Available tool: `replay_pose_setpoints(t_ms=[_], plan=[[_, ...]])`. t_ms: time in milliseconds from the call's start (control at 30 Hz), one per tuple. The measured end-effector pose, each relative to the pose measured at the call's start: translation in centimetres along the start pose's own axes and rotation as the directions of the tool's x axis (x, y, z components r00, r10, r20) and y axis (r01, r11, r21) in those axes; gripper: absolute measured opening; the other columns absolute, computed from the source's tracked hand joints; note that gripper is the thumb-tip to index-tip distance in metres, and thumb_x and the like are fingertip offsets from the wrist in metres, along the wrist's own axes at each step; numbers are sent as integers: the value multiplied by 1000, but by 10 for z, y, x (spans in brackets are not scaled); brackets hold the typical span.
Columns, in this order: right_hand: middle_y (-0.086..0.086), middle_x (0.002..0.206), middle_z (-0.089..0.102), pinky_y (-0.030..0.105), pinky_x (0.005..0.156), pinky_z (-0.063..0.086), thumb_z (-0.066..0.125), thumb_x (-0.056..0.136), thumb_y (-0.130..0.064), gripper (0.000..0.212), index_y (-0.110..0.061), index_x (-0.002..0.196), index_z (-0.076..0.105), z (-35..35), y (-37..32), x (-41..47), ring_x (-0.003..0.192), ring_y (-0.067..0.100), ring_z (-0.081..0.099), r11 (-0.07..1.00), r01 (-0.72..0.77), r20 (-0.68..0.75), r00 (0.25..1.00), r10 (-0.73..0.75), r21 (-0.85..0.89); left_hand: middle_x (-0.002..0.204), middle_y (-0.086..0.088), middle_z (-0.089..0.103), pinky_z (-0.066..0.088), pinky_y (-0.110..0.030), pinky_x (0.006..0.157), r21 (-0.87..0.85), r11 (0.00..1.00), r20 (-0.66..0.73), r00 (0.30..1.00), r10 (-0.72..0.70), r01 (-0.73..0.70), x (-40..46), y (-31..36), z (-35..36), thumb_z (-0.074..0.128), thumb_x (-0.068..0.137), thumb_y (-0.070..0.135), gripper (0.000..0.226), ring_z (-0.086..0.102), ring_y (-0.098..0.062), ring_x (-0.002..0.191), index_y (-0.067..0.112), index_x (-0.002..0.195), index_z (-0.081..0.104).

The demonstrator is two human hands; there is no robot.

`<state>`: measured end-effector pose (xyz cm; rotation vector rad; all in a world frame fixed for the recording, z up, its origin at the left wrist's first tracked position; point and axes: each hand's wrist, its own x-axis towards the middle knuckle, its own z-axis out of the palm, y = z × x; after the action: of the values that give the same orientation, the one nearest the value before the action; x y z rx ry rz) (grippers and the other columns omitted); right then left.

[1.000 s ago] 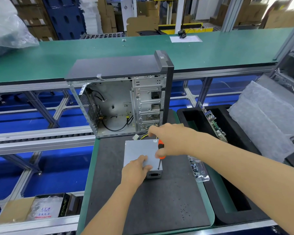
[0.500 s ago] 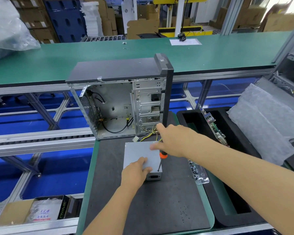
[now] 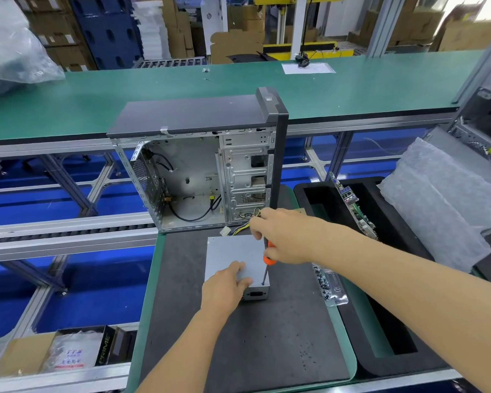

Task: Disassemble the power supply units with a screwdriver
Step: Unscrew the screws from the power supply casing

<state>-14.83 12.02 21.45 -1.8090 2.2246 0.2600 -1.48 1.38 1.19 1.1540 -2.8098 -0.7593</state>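
A grey metal power supply unit (image 3: pixel 233 252) lies flat on the dark mat (image 3: pixel 247 341), its cables trailing toward the open computer case. My left hand (image 3: pixel 224 287) presses on its near edge, fingers spread over the top. My right hand (image 3: pixel 284 236) grips the orange handle of a screwdriver (image 3: pixel 268 260), held upright. The screwdriver's tip stands on the unit's near right corner.
An open computer case (image 3: pixel 204 165) stands just behind the unit. A clear bag of small parts (image 3: pixel 328 282) lies to the right on the mat. A black foam tray (image 3: pixel 380 279) holds a circuit board (image 3: pixel 352 205). Bubble wrap (image 3: pixel 442 199) is far right. Cardboard boxes (image 3: pixel 60 353) sit lower left.
My right hand has shifted slightly on the screwdriver handle, while the tip stays at the unit's near right corner. My left hand keeps its place on the unit.
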Motion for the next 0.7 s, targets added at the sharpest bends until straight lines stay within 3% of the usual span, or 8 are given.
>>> replay_pose_setpoints(t_ms=[67,133,233,333,433,500,600,700], plan=[[3,117,42,34,75,38,67,87,-47,51,-19,122,43,-2,-1,-1,101,26,49,1000,13,7,1000,-13,27,117,8,67,48,-32,78,15,1000,-2,1000,4,-3,0,-1,1,50,99,53,45,61,-18,104,30,137,48],[9,111,42,36,68,41,58,89,-60,60,-20,129,39,0,-6,-2,92,30,50,992,-82,-6,997,82,-94,115,7,67,48,-32,77,14,1000,-3,1000,1,-1,0,-1,1,50,99,54,44,62,-18,103,29,135,49],[13,102,44,38,57,39,41,105,-32,40,-23,143,35,0,-7,-1,76,28,42,928,-69,-3,997,73,-367,120,8,66,49,-32,79,-6,1000,-2,1000,2,-2,0,-1,1,51,98,55,48,62,-17,107,31,140,47],[6,111,52,33,65,43,50,100,-29,24,-15,120,46,-4,0,-1,85,26,52,995,-7,-30,1000,4,-102,123,9,66,50,-32,81,-4,1000,1,1000,4,-4,0,0,0,51,99,54,48,62,-17,108,31,141,46],[-3,103,53,26,60,34,69,86,-33,34,-22,108,45,-7,2,-3,92,20,49,960,17,-32,999,-8,278,124,10,65,48,-31,77,1,1000,0,1000,4,-4,0,0,1,51,99,53,46,61,-16,109,31,140,46],[-1,94,49,30,62,37,71,81,-54,51,-21,104,41,-4,-2,-3,88,23,47,977,-56,-16,998,61,204,119,9,66,44,-30,73,11,1000,0,1000,6,-6,0,0,1,50,99,52,45,61,-17,106,30,138,47],[1,76,36,37,64,39,45,82,-78,67,-16,105,45,-5,-8,0,79,27,45,979,-187,-46,982,184,-84,122,10,65,44,-30,76,11,1000,6,1000,1,-1,1,1,0,50,99,53,47,60,-16,110,31,141,45],[4,91,47,37,70,45,52,94,-52,39,-18,112,44,-6,-4,-1,85,28,49,997,-70,-17,997,71,37,125,11,64,46,-31,79,2,1000,11,1000,1,-1,1,0,0,50,100,52,47,60,-16,112,32,142,44]])
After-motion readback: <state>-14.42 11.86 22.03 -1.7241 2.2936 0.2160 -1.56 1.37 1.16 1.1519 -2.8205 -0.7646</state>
